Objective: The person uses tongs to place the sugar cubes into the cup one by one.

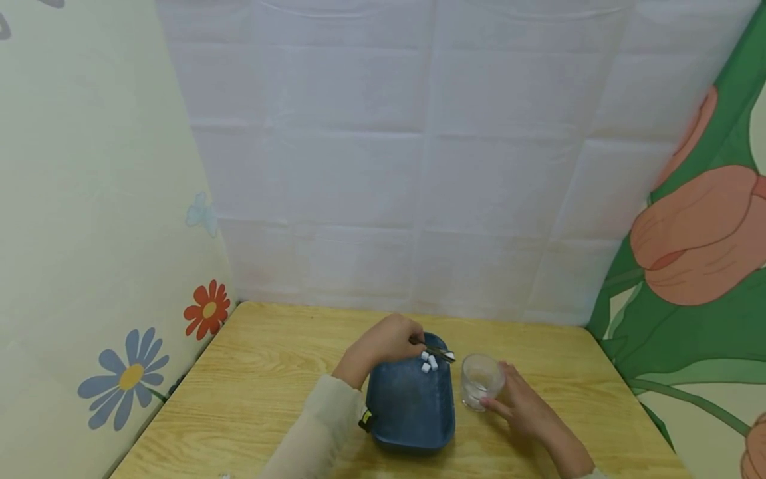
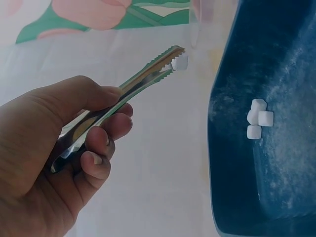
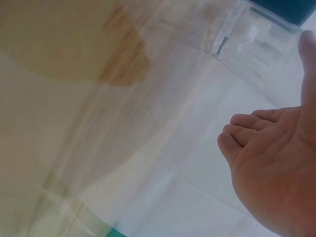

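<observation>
My left hand (image 1: pixel 385 344) grips metal tongs (image 2: pixel 140 82) between thumb and curled fingers. Their serrated tips pinch one small white cube (image 2: pixel 180 62), lifted above the right rim of the dark blue tray (image 1: pixel 407 409). Several more white cubes (image 1: pixel 429 363) lie together toward the tray's far right. Just right of the tray stands a clear glass (image 1: pixel 482 382), with something whitish low inside it. My right hand (image 1: pixel 523 406) is beside the glass, its thumb close to the wall; in the right wrist view the fingers are loosely extended and apart from the glass.
The wooden table (image 1: pixel 281 379) reaches back to a white sheet (image 1: pixel 419 166). A flower-patterned wall (image 1: pixel 90 233) stands at the left and a green panel with large pink flowers (image 1: pixel 700 233) at the right. A black-and-yellow tag (image 1: pixel 366 419) shows at the tray's left side.
</observation>
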A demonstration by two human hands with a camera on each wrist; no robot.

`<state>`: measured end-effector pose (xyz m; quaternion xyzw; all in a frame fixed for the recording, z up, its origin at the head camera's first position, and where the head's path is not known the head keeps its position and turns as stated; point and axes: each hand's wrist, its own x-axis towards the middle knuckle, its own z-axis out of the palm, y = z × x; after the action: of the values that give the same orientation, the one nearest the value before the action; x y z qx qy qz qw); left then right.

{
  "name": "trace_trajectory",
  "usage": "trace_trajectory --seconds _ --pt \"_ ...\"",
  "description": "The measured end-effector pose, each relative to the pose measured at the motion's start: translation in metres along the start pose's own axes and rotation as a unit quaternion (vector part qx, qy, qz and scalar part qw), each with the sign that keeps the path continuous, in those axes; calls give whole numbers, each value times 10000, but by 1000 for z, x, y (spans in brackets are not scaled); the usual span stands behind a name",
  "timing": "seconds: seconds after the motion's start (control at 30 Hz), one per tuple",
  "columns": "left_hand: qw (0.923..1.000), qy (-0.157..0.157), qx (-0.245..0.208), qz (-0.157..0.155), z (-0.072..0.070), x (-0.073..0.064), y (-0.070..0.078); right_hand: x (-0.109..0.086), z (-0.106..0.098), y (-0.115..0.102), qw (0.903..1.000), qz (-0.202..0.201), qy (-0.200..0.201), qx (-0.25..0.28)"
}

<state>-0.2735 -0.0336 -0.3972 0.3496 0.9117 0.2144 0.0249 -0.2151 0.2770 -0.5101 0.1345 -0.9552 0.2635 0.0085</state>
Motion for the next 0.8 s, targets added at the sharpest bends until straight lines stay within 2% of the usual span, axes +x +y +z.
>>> trace_trajectory --seconds 0.23,0.47,0.8 --pt "9999 37 69 100 1 3 9 0 2 2 10000 -10 38 17" --pt "9999 -34 -69 149 1 7 16 0 2 1 10000 -12 15 63" --pt "9997 -114 -2 207 3 12 26 1 2 2 9999 -5 11 121"
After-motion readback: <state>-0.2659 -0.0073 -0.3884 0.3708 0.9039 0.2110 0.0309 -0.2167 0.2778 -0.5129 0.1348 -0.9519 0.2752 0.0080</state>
